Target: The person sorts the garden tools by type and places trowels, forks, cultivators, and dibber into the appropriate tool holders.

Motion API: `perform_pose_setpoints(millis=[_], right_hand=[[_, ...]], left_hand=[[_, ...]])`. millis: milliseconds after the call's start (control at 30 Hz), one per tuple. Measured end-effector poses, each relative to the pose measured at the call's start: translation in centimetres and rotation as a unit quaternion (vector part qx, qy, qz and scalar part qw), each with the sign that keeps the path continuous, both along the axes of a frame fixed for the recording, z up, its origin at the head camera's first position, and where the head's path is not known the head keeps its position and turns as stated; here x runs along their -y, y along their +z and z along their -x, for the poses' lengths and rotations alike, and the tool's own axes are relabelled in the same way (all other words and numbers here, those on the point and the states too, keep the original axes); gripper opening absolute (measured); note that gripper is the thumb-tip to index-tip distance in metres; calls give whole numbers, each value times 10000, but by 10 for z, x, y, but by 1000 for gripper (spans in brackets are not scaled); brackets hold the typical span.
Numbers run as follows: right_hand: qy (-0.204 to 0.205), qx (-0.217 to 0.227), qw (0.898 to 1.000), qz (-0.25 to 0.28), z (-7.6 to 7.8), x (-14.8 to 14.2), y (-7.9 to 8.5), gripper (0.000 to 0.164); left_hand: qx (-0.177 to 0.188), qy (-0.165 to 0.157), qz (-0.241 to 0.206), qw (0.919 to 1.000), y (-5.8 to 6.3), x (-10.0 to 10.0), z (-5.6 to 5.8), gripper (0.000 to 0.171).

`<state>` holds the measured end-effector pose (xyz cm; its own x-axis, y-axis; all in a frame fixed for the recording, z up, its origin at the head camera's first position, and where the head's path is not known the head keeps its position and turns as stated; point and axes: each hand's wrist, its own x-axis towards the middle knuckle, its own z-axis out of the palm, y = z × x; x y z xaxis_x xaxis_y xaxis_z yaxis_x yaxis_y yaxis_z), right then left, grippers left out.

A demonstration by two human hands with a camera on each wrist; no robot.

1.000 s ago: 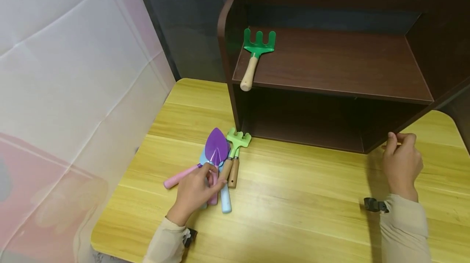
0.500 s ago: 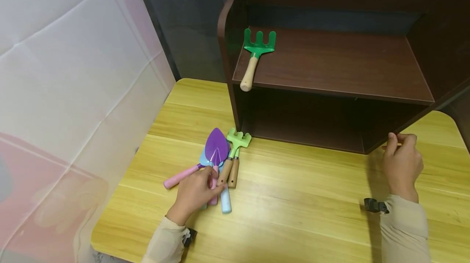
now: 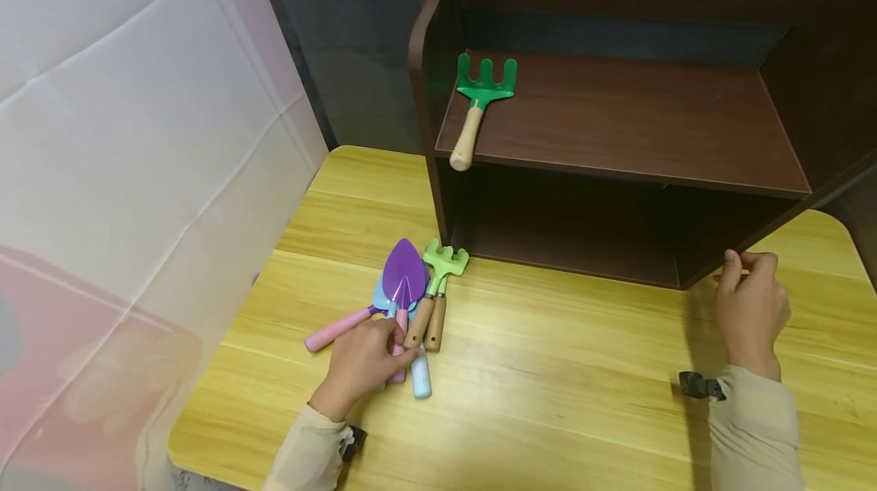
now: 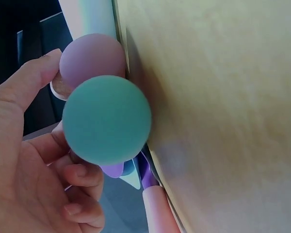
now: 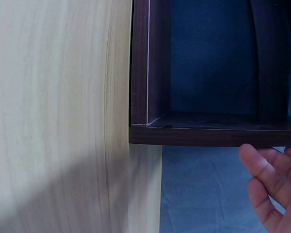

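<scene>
My left hand (image 3: 366, 358) lies over a pile of children's garden tools, thumb and fingers about the pink handle of a purple trowel (image 3: 404, 274). Close to the palm in the left wrist view are a round teal handle end (image 4: 106, 120) and a pink handle end (image 4: 91, 57). Two light green hand forks (image 3: 445, 259) with brown wooden handles lie beside the trowel. A pale blue handle (image 3: 421, 377) and another pink handle (image 3: 338, 329) stick out of the pile. My right hand (image 3: 751, 312) touches the outer right side of the dark brown shelf (image 3: 617, 110) with loosely bent fingers.
On the upper board, at its left end, a green hand fork (image 3: 485, 84) lies with its pale wooden handle over the front edge. The shelf stands on a yellow wood-grain table (image 3: 548, 392). A pale cloth (image 3: 137, 133) hangs along the left.
My left fingers have slid slightly down the handle, toward me, so more of the handles' upper ends shows. The right hand and the tools have stayed in place.
</scene>
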<state>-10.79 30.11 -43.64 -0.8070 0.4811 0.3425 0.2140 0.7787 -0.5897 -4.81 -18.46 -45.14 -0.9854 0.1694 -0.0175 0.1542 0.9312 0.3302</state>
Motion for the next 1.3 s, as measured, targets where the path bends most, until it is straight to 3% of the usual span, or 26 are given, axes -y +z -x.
perform_pose_setpoints(millis=[333, 667, 900, 1133, 1300], right_hand=[[12, -61, 10000, -42, -1, 1, 1, 43], [57, -94, 9999, -74, -2, 1, 0, 44], [49, -179, 9998, -104, -2, 1, 0, 43], [30, -146, 9998, -107, -1, 1, 1, 44], [70, -149, 9998, -130, -2, 2, 1, 44]], left_hand=[[-47, -88, -28, 9999, 0, 0, 0, 35], [-378, -87, -124, 9992, -2, 2, -1, 23], [-1207, -13, -279, 9923, -2, 3, 0, 18], [-1603, 130, -397, 9862, -1, 6, 0, 17], [-2109, 115, -476, 9763, -1, 7, 0, 17]])
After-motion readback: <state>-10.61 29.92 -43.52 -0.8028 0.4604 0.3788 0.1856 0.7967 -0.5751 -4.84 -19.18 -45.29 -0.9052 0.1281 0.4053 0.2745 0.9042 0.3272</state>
